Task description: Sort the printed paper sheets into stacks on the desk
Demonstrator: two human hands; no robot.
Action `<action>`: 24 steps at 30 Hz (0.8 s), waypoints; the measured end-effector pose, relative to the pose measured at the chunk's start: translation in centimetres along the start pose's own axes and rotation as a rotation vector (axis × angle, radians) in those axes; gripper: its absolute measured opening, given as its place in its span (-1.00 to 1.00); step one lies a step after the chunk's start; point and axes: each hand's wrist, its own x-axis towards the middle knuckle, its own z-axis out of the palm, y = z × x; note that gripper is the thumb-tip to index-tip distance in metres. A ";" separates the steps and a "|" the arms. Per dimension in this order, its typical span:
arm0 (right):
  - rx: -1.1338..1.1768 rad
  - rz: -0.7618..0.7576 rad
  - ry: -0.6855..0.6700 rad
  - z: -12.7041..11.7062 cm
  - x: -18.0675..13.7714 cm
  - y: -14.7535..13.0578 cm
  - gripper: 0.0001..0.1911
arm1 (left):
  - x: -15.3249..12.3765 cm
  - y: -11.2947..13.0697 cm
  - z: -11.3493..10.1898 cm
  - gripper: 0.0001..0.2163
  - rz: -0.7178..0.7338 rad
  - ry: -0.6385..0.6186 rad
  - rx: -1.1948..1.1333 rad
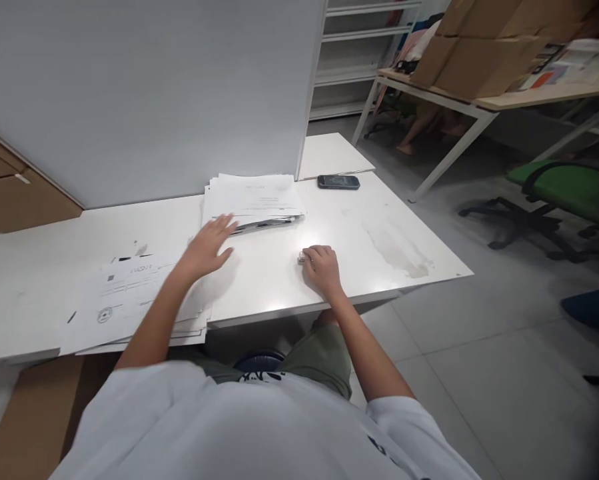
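My left hand (206,248), fingers stretched and thumb apart, is over the white table between two paper stacks and holds nothing. Just beyond its fingertips lies the far stack of printed papers (259,197), its edges uneven. Beneath my left forearm spreads another stack of papers (134,287), the top sheet bearing a round stamp and printed lines. My right hand (323,268) rests on the table with its fingers curled around a small silvery object (301,257). Most of that object is hidden by the fingers, so its kind is unclear.
A dark phone (338,182) lies near the back of the white table (274,287). Behind stands a grey partition (154,93). Cardboard boxes (474,60) load another desk at right, where a person's legs show below. A green chair (569,190) stands on the floor.
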 end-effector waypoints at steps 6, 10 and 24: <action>-0.011 0.002 -0.012 -0.1 0.5 0.4 -0.75 | -18.2 -2.5 4.7 -0.09 -0.720 -0.253 0.089; 0.004 0.054 0.053 -0.9 -0.6 0.5 -0.75 | -21.0 3.5 8.7 -0.26 -0.718 -0.023 0.103; 1.410 1.079 -0.711 -0.3 -13.0 -16.9 -0.52 | -18.9 12.6 9.5 -0.44 -0.130 -0.113 -0.470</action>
